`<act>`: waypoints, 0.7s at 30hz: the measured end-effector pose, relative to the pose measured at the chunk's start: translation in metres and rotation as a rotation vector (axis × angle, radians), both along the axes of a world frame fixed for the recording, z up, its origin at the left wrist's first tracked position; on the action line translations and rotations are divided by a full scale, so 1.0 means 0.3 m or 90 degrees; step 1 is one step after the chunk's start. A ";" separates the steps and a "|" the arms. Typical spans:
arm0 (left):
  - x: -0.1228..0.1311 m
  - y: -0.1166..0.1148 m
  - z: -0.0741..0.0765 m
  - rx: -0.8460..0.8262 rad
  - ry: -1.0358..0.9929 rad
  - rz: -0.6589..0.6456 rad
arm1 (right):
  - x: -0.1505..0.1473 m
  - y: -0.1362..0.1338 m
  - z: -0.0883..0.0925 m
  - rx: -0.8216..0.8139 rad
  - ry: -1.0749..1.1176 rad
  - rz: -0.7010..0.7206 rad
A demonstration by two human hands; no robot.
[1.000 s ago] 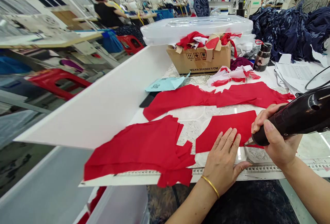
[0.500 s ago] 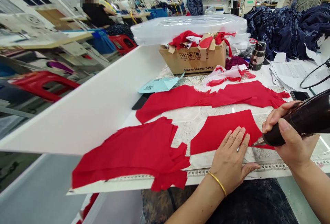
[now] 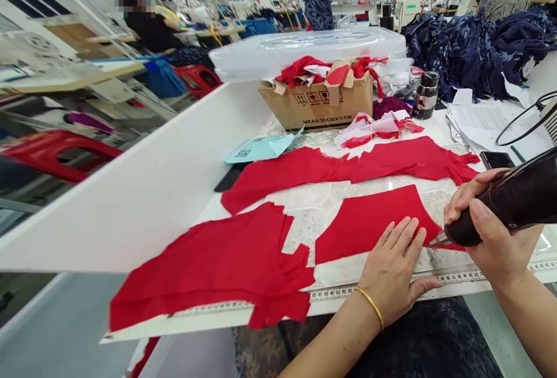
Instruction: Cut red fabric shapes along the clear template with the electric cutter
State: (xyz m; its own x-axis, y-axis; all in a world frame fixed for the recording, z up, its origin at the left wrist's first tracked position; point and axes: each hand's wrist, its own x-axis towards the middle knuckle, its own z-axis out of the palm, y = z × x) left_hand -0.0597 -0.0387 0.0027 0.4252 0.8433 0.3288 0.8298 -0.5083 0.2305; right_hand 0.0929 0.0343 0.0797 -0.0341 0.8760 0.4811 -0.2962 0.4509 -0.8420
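My left hand (image 3: pixel 394 268) lies flat with outstretched fingers on the lower edge of a cut red fabric piece (image 3: pixel 369 215). A gold bangle circles its wrist. In my right hand (image 3: pixel 494 239) is a black handheld power tool (image 3: pixel 522 195) with a narrow metal tip. That tip meets the fabric's lower right edge, just right of my left fingertips; whether it touches the cloth I cannot tell. To the left lies a stack of red cut pieces (image 3: pixel 195 262), partly over a measuring tape (image 3: pixel 335 293). More red pieces (image 3: pixel 391 163) stretch along behind.
A cardboard box (image 3: pixel 317 102) of scraps stands at the back, near clear plastic packs (image 3: pixel 308 47). Right of it are a dark bottle (image 3: pixel 425 97), papers (image 3: pixel 483 126), a phone (image 3: pixel 496 160) and a navy fabric heap (image 3: pixel 470 59). A white panel (image 3: pixel 143 181) borders the table's left.
The camera view has turned slightly, so the table and fabrics sit a little further left. Both hands and the tool keep nearly the same place on the red piece.
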 end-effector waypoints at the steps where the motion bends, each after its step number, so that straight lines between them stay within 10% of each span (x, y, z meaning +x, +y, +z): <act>1: 0.006 0.003 -0.001 -0.006 0.000 -0.008 | 0.009 0.001 0.002 0.004 -0.003 -0.003; 21: 0.013 0.019 -0.024 -0.031 0.010 -0.005 | 0.021 0.008 -0.017 0.002 -0.007 -0.016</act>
State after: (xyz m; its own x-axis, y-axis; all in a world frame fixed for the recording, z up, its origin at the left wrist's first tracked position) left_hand -0.0557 -0.0329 -0.0046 0.4368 0.8545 0.2812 0.8292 -0.5037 0.2425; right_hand 0.0992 0.0366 0.0747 -0.0182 0.8753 0.4833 -0.2752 0.4603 -0.8441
